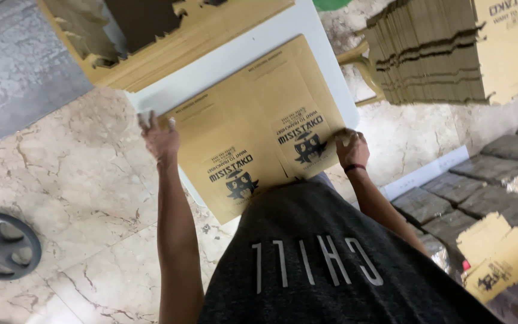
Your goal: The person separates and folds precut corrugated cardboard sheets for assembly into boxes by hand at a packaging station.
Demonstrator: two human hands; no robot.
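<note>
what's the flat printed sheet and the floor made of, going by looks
The flat printed sheet looks like matte tan cardboard, creased into panels; both hands grip its edges. The floor seems polished marble or marble-look tile: beige, veined, faintly glossy.

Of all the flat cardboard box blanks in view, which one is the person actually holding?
The printed blank lying alone on the white table, gripped by the left hand and right hand at opposite edges. The others sit in stacks, untouched.

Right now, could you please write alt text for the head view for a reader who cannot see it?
A person's two bare hands, left hand and right hand, grip opposite edges of a flat tan printed cardboard sheet lying on a white table. Stacked flat brown cardboard blanks lean nearby above a marble floor.
</note>
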